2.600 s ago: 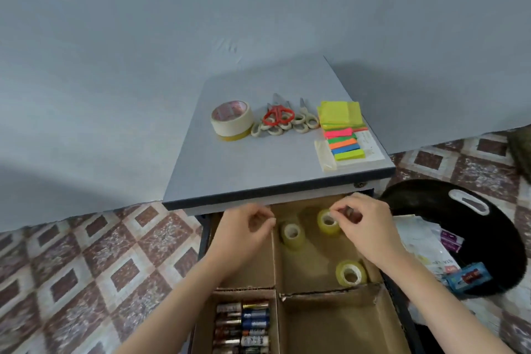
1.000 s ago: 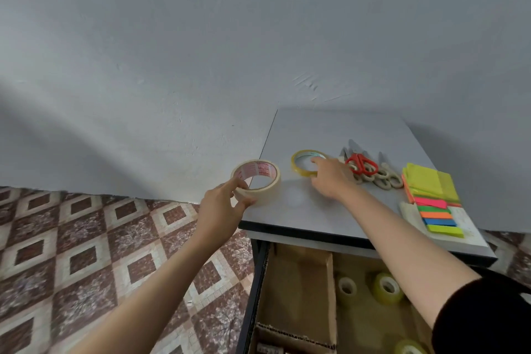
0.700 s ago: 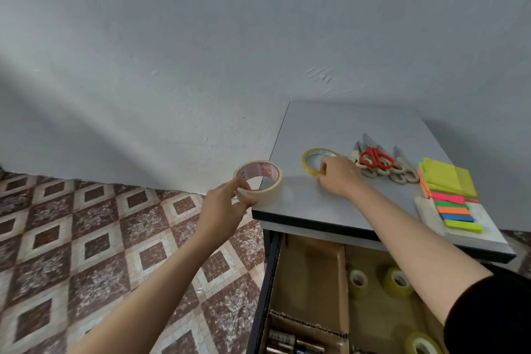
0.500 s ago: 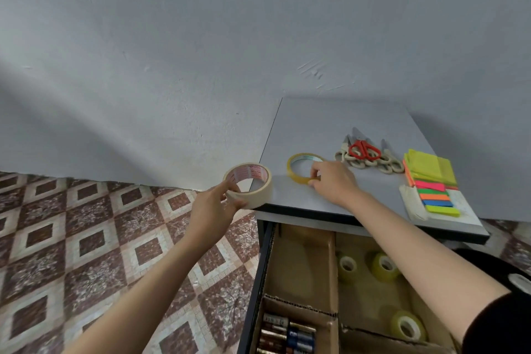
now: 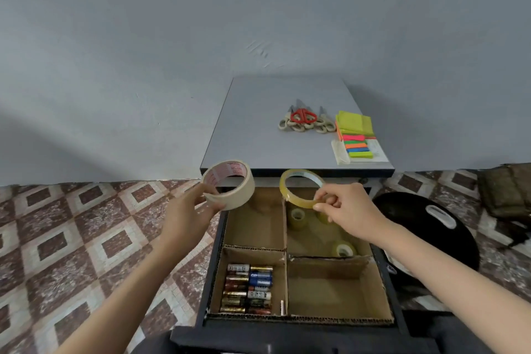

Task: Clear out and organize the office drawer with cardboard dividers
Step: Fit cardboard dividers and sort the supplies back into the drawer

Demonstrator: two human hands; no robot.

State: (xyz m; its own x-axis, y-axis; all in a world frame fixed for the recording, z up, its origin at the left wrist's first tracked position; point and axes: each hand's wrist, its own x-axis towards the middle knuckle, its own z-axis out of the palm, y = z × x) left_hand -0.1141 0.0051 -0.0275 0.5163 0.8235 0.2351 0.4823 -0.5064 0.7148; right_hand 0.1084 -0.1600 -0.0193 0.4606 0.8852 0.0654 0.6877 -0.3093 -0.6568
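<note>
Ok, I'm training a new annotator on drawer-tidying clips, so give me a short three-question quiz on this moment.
1. True or false: the batteries lie in the front left compartment of the drawer.
2. What does the right hand pinch? A a stapler; B the thin yellow tape ring; C a marker.
3. Fill in: the wide beige tape roll is held by the ____ hand.
Key: 1 true; 2 B; 3 left hand.
</note>
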